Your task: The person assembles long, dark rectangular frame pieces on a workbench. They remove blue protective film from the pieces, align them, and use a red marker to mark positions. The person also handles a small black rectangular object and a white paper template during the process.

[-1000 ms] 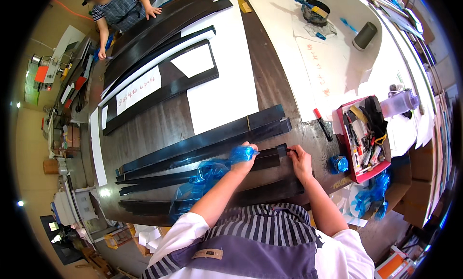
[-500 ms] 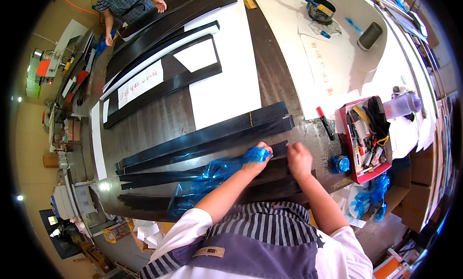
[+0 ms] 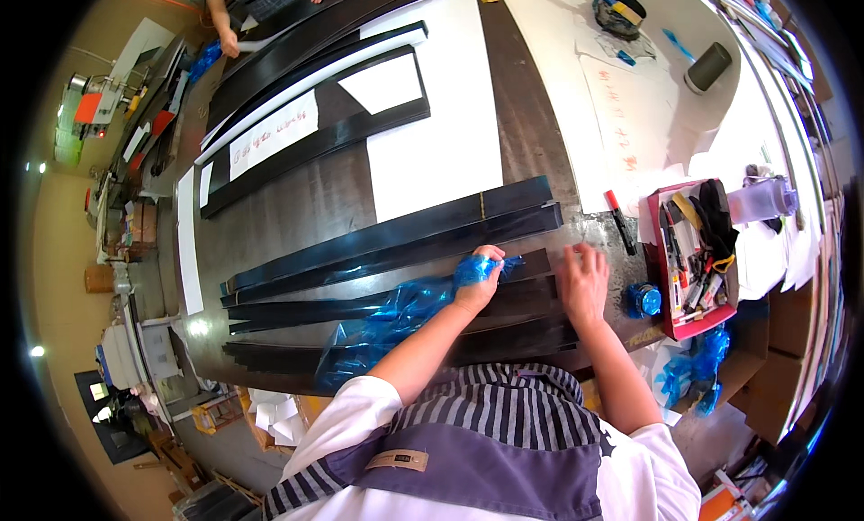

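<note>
Crumpled, clear blue plastic film (image 3: 405,307) is bunched in my left hand (image 3: 480,276), its fingers closed round it. A short tuft pokes out past the fingertips, and the rest trails left over dark flat strips (image 3: 526,294). My right hand (image 3: 585,282), slightly blurred, is by the right ends of these strips with its fingers apart and nothing visible in them. Just beyond both hands lie longer dark bundles (image 3: 387,242), a thin yellowish band round one near its right end.
A red box (image 3: 687,321) of pens and tools stands at the right, beside a blue roll (image 3: 643,300) and a red-capped marker (image 3: 621,222). White sheets (image 3: 432,161) and more dark strips (image 3: 315,152) lie farther off. Another person's hand (image 3: 229,44) is at the far left.
My right hand has moved slightly right, away from the strip end, and its fingers have opened. My left hand has shifted slightly up with the film, whose tuft now shows. The view has shifted a little.
</note>
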A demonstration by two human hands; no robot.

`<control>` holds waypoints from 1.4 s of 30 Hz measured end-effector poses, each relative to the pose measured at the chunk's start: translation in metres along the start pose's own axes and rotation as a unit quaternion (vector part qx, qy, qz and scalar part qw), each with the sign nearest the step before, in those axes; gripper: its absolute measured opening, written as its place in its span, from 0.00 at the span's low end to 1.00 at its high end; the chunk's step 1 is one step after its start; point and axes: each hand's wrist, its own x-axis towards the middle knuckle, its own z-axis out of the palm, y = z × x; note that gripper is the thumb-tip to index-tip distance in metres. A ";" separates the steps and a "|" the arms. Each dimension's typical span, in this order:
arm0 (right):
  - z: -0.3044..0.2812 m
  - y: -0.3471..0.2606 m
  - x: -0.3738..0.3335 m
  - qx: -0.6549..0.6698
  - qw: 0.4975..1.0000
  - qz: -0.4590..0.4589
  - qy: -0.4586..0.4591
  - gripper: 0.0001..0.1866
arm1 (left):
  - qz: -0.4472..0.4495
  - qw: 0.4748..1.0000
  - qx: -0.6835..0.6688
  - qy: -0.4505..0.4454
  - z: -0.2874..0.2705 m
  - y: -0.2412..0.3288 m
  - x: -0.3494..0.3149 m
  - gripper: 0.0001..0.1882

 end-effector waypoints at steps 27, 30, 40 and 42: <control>0.027 -0.084 -0.015 0.090 0.964 -0.182 -0.169 0.27 | -0.472 0.779 -0.017 -0.412 -0.296 0.204 -0.144 0.28; 0.040 -0.161 -0.014 0.150 0.930 -0.254 -0.221 0.31 | -0.454 0.630 0.235 -0.584 -0.304 0.117 -0.216 0.34; 0.090 -0.187 -0.013 0.020 0.955 -0.192 -0.226 0.31 | -0.269 0.702 -0.190 0.631 -0.701 0.026 -0.388 0.22; 0.096 -0.199 -0.014 0.034 0.956 -0.169 -0.238 0.31 | -0.007 0.658 -0.234 0.716 -0.830 0.036 -0.486 0.14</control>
